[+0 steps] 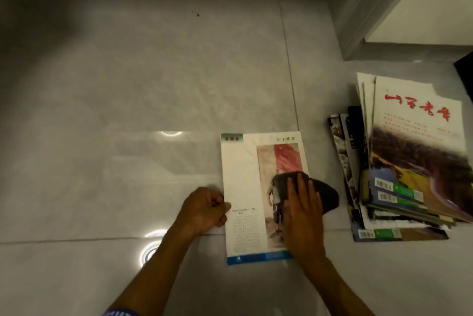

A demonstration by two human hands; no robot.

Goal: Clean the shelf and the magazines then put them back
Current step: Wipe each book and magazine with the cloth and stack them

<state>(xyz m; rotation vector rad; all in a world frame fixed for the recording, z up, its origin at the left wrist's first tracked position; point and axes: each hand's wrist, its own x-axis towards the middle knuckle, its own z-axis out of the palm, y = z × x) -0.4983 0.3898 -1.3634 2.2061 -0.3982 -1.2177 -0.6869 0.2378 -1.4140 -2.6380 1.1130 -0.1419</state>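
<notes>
A single magazine point(245, 187) lies flat on the grey tiled floor, back cover up, with a reddish picture on it. My right hand point(303, 216) lies flat with straight fingers on a dark cloth point(325, 194), pressing it onto the magazine's right half. My left hand point(204, 209) has its fingers curled and holds the magazine's left edge down with the thumb. To the right sits an untidy pile of several magazines point(414, 159), the top one white with red characters.
The glossy floor tiles point(153, 100) stretch away to the left and ahead. A white cabinet or shelf unit point(409, 8) stands at the upper right corner. A dark object point(464, 70) pokes in at the right edge above the pile.
</notes>
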